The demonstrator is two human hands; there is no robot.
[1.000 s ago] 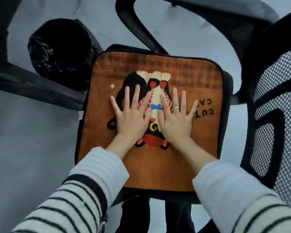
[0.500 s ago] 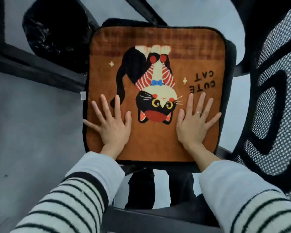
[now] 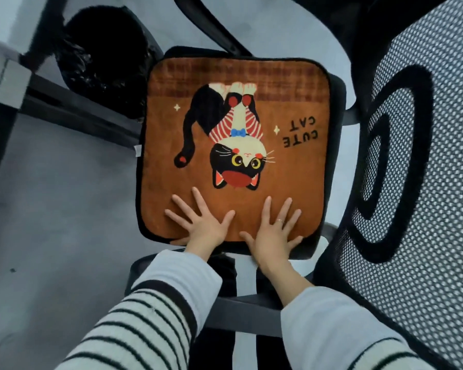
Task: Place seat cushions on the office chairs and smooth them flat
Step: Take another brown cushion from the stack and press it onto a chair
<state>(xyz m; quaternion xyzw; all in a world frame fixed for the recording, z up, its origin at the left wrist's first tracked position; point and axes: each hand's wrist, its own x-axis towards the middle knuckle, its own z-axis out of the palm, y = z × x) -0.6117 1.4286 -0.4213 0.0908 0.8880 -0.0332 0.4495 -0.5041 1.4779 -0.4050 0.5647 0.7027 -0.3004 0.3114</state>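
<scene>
Our left hand (image 3: 201, 227) and right hand (image 3: 274, 231) lie flat, fingers spread wide, holding nothing, on the near edge of the seat cushion (image 3: 233, 145) on the office chair (image 3: 336, 100). Dragging further toward us could pull that edge past the seat.

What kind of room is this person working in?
Probably an office: a mesh-backed office chair on the right, a black-lined waste bin beside a dark desk frame, and a grey floor.
</scene>
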